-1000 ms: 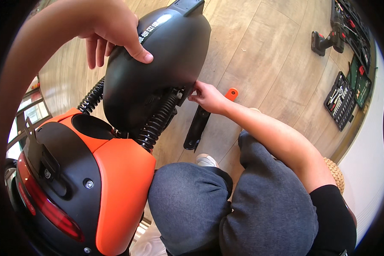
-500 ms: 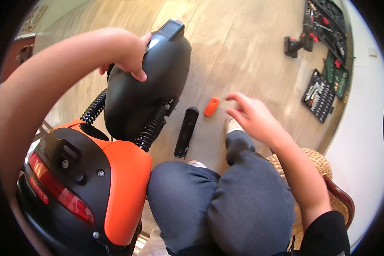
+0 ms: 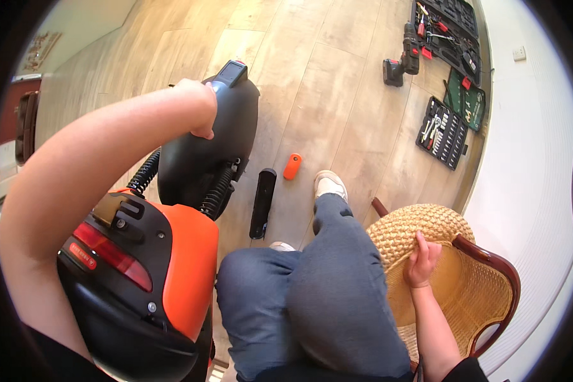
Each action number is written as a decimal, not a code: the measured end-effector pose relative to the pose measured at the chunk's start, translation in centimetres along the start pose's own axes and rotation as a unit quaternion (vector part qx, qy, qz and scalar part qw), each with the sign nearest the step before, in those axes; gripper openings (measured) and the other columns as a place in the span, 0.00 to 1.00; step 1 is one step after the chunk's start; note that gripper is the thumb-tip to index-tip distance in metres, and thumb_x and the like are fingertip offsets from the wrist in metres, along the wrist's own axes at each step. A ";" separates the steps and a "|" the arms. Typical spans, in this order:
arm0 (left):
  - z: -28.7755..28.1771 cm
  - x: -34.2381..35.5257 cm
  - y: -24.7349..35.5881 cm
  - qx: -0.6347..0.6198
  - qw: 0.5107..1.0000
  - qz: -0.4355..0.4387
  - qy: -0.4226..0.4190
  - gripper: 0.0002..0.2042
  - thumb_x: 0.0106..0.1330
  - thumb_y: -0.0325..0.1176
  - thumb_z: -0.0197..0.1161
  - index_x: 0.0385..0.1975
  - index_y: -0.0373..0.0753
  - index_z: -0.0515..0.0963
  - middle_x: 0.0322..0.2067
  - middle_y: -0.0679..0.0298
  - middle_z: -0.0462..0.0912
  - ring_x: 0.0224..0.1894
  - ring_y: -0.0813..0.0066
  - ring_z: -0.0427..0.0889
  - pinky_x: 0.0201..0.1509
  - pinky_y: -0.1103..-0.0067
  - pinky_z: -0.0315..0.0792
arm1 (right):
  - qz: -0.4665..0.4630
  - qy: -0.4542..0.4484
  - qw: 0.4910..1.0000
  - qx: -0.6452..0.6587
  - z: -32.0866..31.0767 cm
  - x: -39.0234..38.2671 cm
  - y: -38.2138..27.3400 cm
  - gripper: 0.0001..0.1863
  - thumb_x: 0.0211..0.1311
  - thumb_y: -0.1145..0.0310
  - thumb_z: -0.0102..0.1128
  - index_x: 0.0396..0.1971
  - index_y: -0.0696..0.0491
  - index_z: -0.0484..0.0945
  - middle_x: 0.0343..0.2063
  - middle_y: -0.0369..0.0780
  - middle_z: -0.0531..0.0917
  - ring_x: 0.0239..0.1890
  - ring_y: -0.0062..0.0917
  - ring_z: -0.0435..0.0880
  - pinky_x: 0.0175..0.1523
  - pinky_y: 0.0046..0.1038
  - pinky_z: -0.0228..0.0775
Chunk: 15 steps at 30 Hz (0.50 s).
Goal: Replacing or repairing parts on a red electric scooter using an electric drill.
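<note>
My left arm reaches across the orange and black scooter body [image 3: 194, 267]. At the far part of a smooth black rounded cover [image 3: 235, 124], my left hand [image 3: 200, 108] closes on its left edge, thumb on top; the other fingers are mostly hidden. Black coil springs [image 3: 218, 191] join the cover to the body. My right hand [image 3: 422, 261] is over the wicker chair [image 3: 449, 267] at my right, fingers extended, nothing in it. Between the cover and my foot, a small orange piece [image 3: 292, 167] and a long black strip-shaped part [image 3: 263, 204] lie on the floor.
A cordless drill [image 3: 402, 60] stands at the far right beside an open tool case [image 3: 452, 38]. Nearer is an open socket set [image 3: 440, 134], close to the white wall [image 3: 522, 127]. My shoe [image 3: 330, 184] is on the wooden floor.
My right hand has drawn back from beside the orange piece to over the wicker chair. My left hand stays on the black cover. The whole view has shifted, showing more of the chair.
</note>
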<state>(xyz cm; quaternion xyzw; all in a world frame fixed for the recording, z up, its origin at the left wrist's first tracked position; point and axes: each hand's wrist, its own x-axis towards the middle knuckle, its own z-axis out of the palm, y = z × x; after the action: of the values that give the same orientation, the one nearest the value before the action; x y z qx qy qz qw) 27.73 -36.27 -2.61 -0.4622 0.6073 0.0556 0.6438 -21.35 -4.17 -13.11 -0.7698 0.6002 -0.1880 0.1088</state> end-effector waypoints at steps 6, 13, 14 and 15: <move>2.5 -0.4 -0.4 -0.013 0.999 -0.032 -0.002 0.62 0.61 0.64 0.70 0.77 0.24 0.39 0.57 0.51 0.83 0.60 0.58 0.83 0.63 0.69 0.76 | 0.000 -0.002 1.000 0.015 1.5 0.7 -0.5 0.25 0.61 0.76 0.57 0.61 0.54 0.78 0.32 0.40 0.73 0.37 0.36 0.72 0.50 0.39 0.65; -4.1 1.4 -0.5 0.040 0.984 0.081 -0.155 0.44 0.61 0.65 0.67 0.73 0.44 0.67 0.63 0.55 0.80 0.64 0.60 0.79 0.67 0.64 0.72 | -0.006 0.006 1.000 -0.021 0.9 -0.5 1.0 0.26 0.61 0.75 0.57 0.61 0.52 0.78 0.31 0.40 0.72 0.37 0.36 0.71 0.50 0.40 0.64; -4.5 1.5 -0.2 0.008 0.983 0.101 -0.154 0.40 0.62 0.65 0.65 0.70 0.46 0.72 0.64 0.55 0.79 0.64 0.59 0.79 0.68 0.62 0.71 | -0.002 0.012 1.000 -0.028 0.7 -0.5 0.5 0.25 0.61 0.75 0.56 0.61 0.52 0.78 0.31 0.40 0.71 0.37 0.36 0.71 0.50 0.40 0.64; -5.5 0.5 0.9 -0.016 0.987 0.120 -0.104 0.40 0.63 0.65 0.64 0.70 0.45 0.72 0.65 0.55 0.78 0.63 0.58 0.79 0.68 0.62 0.71 | 0.002 0.015 1.000 -0.021 0.4 -0.2 0.3 0.24 0.62 0.75 0.55 0.60 0.54 0.78 0.31 0.41 0.71 0.37 0.36 0.70 0.50 0.40 0.64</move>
<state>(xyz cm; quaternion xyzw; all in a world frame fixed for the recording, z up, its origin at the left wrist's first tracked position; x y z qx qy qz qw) 23.23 -39.63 -2.58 -0.3879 0.5868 0.1897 0.6850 -21.50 -4.05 -13.57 -0.7676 0.6074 -0.1867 0.0840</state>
